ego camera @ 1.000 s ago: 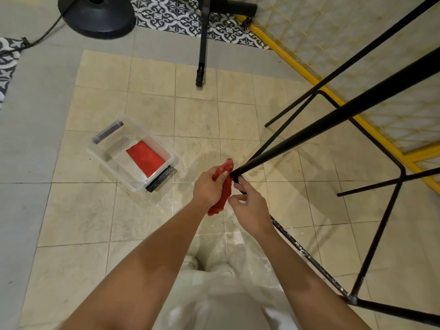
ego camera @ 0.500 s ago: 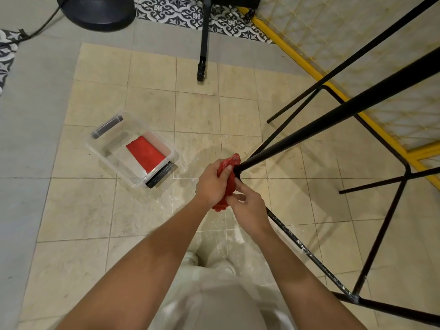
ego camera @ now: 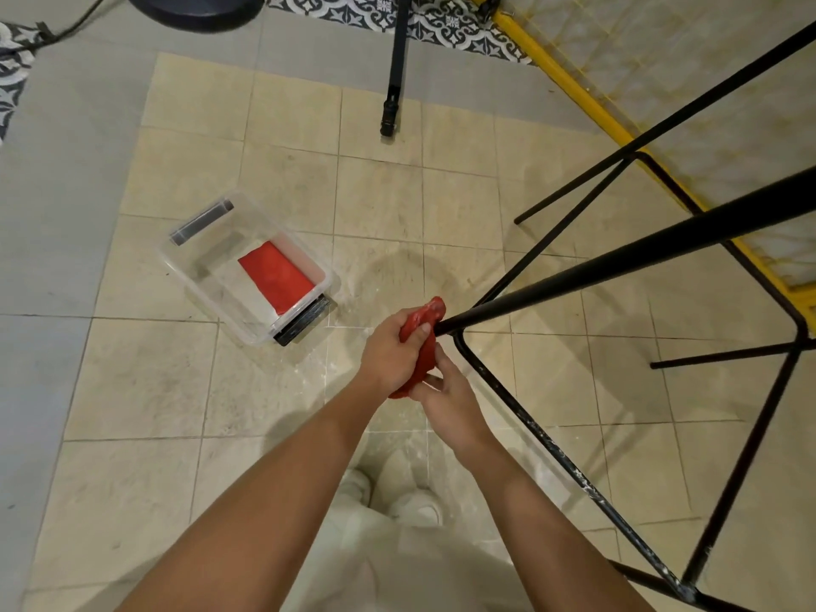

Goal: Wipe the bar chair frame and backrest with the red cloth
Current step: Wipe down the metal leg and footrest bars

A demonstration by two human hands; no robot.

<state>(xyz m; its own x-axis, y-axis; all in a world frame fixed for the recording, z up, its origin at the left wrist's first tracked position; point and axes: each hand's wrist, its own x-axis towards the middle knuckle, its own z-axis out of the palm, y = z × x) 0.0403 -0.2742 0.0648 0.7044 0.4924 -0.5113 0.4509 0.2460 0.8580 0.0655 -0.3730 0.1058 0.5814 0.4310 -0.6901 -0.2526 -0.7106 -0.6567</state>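
Red cloth (ego camera: 425, 342): bunched in my hands, its upper end pressed against the tip of a black frame leg, its lower end hanging between my palms.
Left hand (ego camera: 391, 355): clamped around the cloth, thumb on top, holding it at the end of the leg.
Right hand (ego camera: 441, 397): closed on the lower part of the cloth, just beneath and touching my left hand.
Bar chair frame (ego camera: 618, 262): black metal tubing, lying tilted to my right; one thick leg runs from the upper right down to the cloth, thinner legs and crossbars spread behind it. The bar running toward the lower right shows white specks along its length. I cannot see the backrest.
Floor (ego camera: 397, 205): beige tiles, dusty and smudged around the work spot, with grey flooring to the left and patterned tiles at the top edge.
Clear plastic box (ego camera: 194, 258): on the floor to my left, well apart from the chair, open, with a second red item (ego camera: 276, 276) lying flat inside.
Black stand leg (ego camera: 393, 72): upright on the floor beyond the box.
Round black base (ego camera: 194, 11): at the top edge, with a cable running left.
Yellow rail (ego camera: 574, 95): runs diagonally behind the frame.
My shoes (ego camera: 397, 501): pale, directly below my hands.
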